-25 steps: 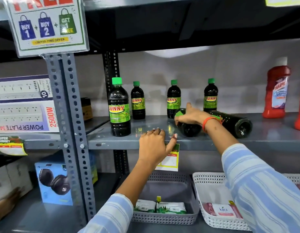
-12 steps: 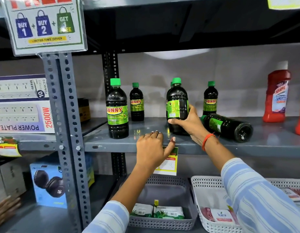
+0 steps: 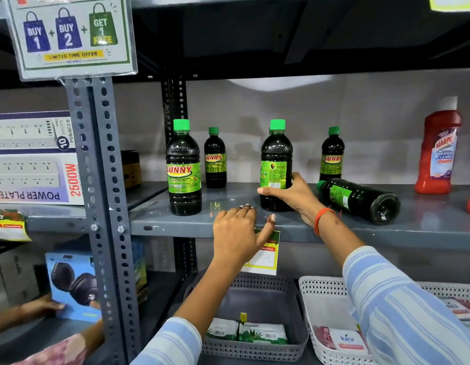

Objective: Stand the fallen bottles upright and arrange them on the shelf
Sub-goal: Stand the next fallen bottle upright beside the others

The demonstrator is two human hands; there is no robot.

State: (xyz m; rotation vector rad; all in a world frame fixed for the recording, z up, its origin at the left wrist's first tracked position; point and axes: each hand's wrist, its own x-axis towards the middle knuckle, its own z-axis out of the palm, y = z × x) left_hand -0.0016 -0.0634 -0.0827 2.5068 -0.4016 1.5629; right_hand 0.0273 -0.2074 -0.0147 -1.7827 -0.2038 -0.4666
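The right hand [image 3: 291, 194] is wrapped around the lower half of a dark bottle [image 3: 276, 159] that stands upright near the front of the grey shelf [image 3: 255, 227], long axis vertical, green cap on top, back label facing the camera. The left hand [image 3: 235, 233] holds nothing: its fingers are curled loosely over the front lip of the shelf, thumb stretched out toward a price tag [image 3: 265, 256] hanging below.

Just right of the held bottle, a fallen bottle [image 3: 360, 200] lies on its side, long axis running from back-left to front-right, cap pointing toward the back and left, base toward the camera. Its cap end lies close to the right wrist.

Three more bottles stand upright: a large one [image 3: 183, 167] at the front left, a smaller one [image 3: 215, 158] behind it, and another [image 3: 332, 154] at the back, right behind the fallen bottle. A red cleaner bottle [image 3: 436, 151] stands well apart on the far right.

Below are a grey basket [image 3: 255, 349] and a white basket [image 3: 323, 349] with packets.
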